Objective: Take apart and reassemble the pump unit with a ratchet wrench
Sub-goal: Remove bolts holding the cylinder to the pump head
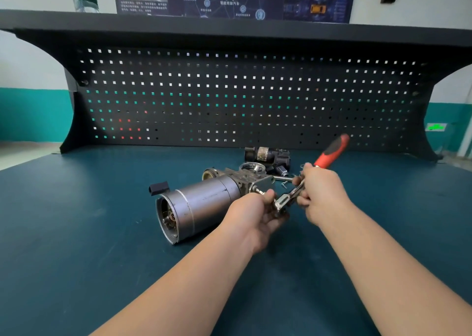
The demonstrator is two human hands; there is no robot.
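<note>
The pump unit (201, 202), a grey metal cylinder with a cast block at its far end, lies on its side on the dark teal bench (76, 233). Its open motor end faces me at the lower left. My left hand (258, 213) grips the head end of the ratchet wrench (288, 197) beside the pump's block. My right hand (321, 192) grips the wrench's chrome shank just below its red and black handle (333, 151), which points up and to the right. The wrench's socket is hidden by my left fingers.
Behind the pump lie a dark cylindrical part (267, 155), a metal ring (252, 168) and small loose bolts (283, 179). A small black block (158, 188) sits left of the pump. A black pegboard (229, 100) walls off the back of the bench.
</note>
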